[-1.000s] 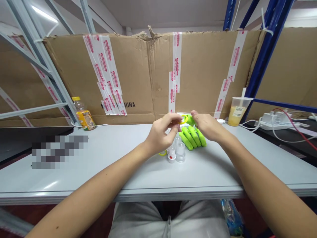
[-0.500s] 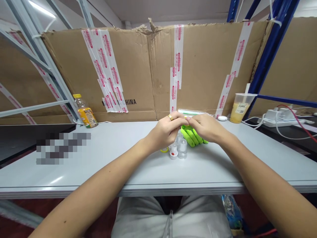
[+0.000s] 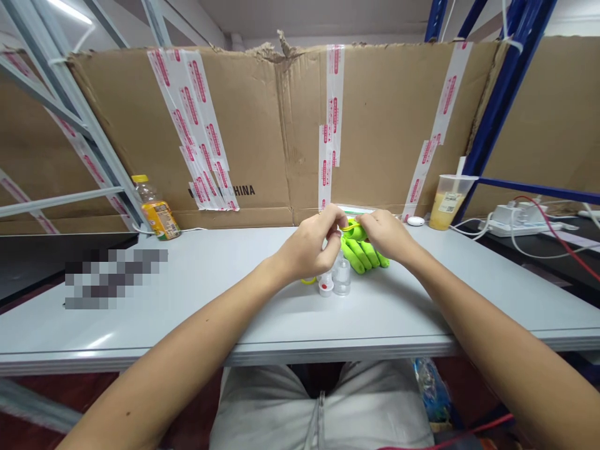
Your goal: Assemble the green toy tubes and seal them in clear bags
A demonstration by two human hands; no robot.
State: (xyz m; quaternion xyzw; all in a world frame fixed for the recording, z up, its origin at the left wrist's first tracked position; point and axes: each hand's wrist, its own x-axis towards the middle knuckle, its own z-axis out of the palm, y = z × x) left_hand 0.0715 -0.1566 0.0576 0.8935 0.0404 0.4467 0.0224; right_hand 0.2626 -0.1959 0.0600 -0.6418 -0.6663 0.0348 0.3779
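Observation:
My right hand (image 3: 387, 233) is closed around a bright green soft piece (image 3: 359, 232), whose exact kind I cannot make out. At its near left end, a thin yellow band (image 3: 349, 227) is pinched in the curled fingers of my left hand (image 3: 312, 240). Just below lie several green finger-shaped rolls (image 3: 368, 255) side by side on the table. Small clear bottles (image 3: 342, 278) stand in front of them, one with a white cap bearing a red dot (image 3: 325, 287). Partly behind my left wrist is a yellow ring (image 3: 308, 281).
On the white table (image 3: 187, 312), a yellow-labelled drink bottle (image 3: 158, 211) leans at the back left. A plastic cup of yellow drink (image 3: 447, 203) and a white oval object (image 3: 415, 221) stand at the back right. A cardboard wall (image 3: 262, 137) closes the back; a power strip (image 3: 510, 225) lies far right.
My hands have parted slightly, and the green piece with the yellow band now shows between them. My left fingers have drawn back a little. The whole view has shifted slightly.

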